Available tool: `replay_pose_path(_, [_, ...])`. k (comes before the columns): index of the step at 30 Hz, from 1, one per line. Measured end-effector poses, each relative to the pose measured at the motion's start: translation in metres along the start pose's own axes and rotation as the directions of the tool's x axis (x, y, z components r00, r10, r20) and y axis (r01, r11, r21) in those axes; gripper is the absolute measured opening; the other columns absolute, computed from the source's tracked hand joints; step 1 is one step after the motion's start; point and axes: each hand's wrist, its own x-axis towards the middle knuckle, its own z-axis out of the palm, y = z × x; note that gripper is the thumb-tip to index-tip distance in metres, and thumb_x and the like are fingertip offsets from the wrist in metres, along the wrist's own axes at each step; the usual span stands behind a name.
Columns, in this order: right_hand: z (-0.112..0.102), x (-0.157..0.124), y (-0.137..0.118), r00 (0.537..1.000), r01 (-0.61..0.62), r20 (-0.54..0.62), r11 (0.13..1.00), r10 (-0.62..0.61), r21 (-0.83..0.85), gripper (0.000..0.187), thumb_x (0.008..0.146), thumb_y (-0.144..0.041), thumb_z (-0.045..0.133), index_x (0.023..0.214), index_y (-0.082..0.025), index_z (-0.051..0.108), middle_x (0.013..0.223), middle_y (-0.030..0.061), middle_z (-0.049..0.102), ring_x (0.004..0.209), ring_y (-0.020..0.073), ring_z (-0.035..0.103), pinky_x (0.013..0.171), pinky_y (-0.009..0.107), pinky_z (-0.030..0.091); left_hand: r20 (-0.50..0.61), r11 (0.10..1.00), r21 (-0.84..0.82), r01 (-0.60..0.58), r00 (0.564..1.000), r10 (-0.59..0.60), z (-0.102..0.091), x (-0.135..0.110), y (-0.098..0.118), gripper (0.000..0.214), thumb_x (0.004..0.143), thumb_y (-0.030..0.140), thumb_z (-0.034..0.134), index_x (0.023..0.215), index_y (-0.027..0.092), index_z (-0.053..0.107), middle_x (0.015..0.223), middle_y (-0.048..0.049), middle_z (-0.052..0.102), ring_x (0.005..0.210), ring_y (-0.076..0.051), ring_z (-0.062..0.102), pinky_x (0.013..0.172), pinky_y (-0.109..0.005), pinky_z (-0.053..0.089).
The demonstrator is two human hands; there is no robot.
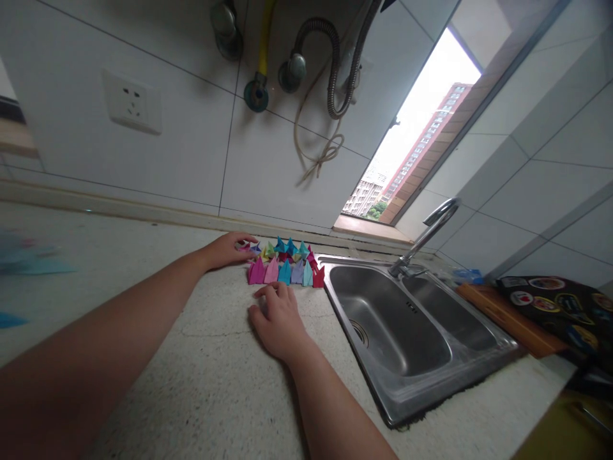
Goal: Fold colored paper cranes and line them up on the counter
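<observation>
Several small folded paper figures (pixel 285 263) in pink, blue, purple, teal and red stand in rows on the speckled countertop (pixel 201 377) beside the sink. My left hand (pixel 228 249) reaches to the far left end of the back row, fingers stretched flat and touching a figure there. My right hand (pixel 278 317) rests palm down on the counter just in front of the front row, fingers spread and close to the pink and blue figures. Neither hand grips anything.
A steel double sink (pixel 407 326) with a tap (pixel 428 233) lies right of the figures. A wooden board (pixel 512 317) and a sticker-covered dark item (pixel 558 303) sit far right. Blurred blue paper (pixel 29 262) lies at left. Wall socket (pixel 131 102), hoses (pixel 330 70) and window (pixel 412 147) are behind.
</observation>
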Motion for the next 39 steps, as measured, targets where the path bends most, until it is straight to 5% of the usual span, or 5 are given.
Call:
replay_pose_path(6, [0.000, 0.000, 0.000, 1.000, -0.003, 0.002, 1.000, 0.003, -0.004, 0.023, 0.089, -0.030, 0.058, 0.110, -0.022, 0.059, 0.116, 0.0086, 0.052, 0.114, 0.0242, 0.046, 0.103, 0.042, 0.036, 0.069, 0.998, 0.032, -0.060, 0.996, 0.057, -0.001, 0.001, -0.007, 0.052, 0.063, 0.048, 0.075, 0.108, 0.021, 0.073, 0.108, -0.0070, 0.068, 0.098, -0.025, 0.061, 0.092, -0.037, 0.047])
replay_pose_path(22, [0.000, 0.000, 0.000, 1.000, -0.004, 0.008, 1.000, 0.004, -0.004, 0.023, 0.089, -0.030, 0.058, 0.110, -0.021, 0.060, 0.115, 0.0088, 0.052, 0.113, 0.0248, 0.047, 0.103, 0.043, 0.036, 0.118, 0.997, -0.053, 0.047, 0.992, -0.041, -0.008, -0.003, -0.008, 0.063, 0.063, 0.044, 0.077, 0.120, 0.019, 0.065, 0.088, -0.0029, 0.068, 0.076, -0.018, 0.061, 0.072, -0.030, 0.050])
replay_pose_path(33, [-0.002, 0.000, -0.002, 1.000, -0.005, 0.012, 1.000, 0.005, 0.000, 0.023, 0.089, -0.030, 0.057, 0.110, -0.022, 0.060, 0.116, 0.0088, 0.052, 0.114, 0.0248, 0.047, 0.102, 0.043, 0.036, 0.031, 0.978, -0.172, 0.121, 0.993, -0.118, -0.020, 0.002, -0.001, 0.069, 0.067, 0.046, 0.075, 0.129, 0.019, 0.060, 0.116, -0.0098, 0.065, 0.084, -0.019, 0.063, 0.076, -0.032, 0.053])
replay_pose_path(39, [-0.002, 0.001, -0.002, 1.000, -0.006, 0.021, 1.000, 0.006, -0.002, 0.022, 0.090, -0.031, 0.057, 0.109, -0.021, 0.060, 0.116, 0.0094, 0.052, 0.113, 0.0248, 0.047, 0.102, 0.043, 0.036, 0.214, 0.992, -0.015, 0.122, 0.970, -0.116, -0.021, 0.004, -0.006, 0.061, 0.070, 0.045, 0.069, 0.125, 0.020, 0.064, 0.082, -0.0022, 0.066, 0.071, -0.018, 0.060, 0.066, -0.027, 0.047])
